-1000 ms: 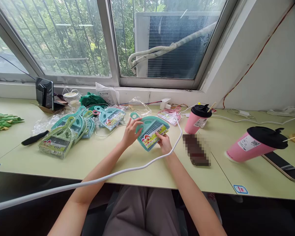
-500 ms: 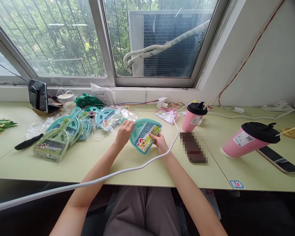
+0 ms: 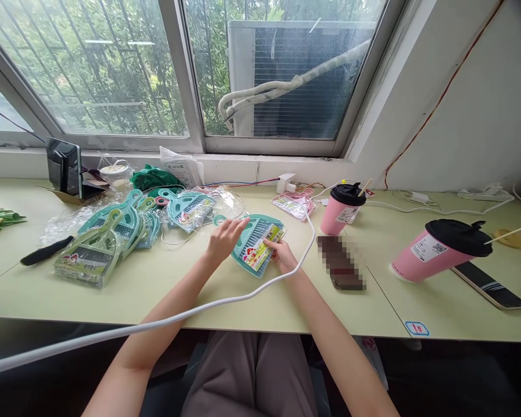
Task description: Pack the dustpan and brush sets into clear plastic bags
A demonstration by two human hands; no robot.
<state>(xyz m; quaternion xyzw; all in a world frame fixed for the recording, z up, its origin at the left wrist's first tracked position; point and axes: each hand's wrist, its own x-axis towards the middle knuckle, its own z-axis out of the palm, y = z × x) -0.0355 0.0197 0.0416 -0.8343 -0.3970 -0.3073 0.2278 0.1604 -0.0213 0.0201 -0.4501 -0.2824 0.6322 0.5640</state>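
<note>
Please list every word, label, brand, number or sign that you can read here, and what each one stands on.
"10": in red, apparently, on the blue-edged sticker at the front of the table.
Too small or blurred to read: the card on the teal dustpan set.
Likewise: labels on the left pink cup and right pink cup, and print on the white bag.

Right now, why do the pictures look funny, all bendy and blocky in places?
In the head view, the wide lens probably makes the big pink cup lean; also in the head view, blocky squares hide most of a dark thing, and pale glare streaks mark the window.
</note>
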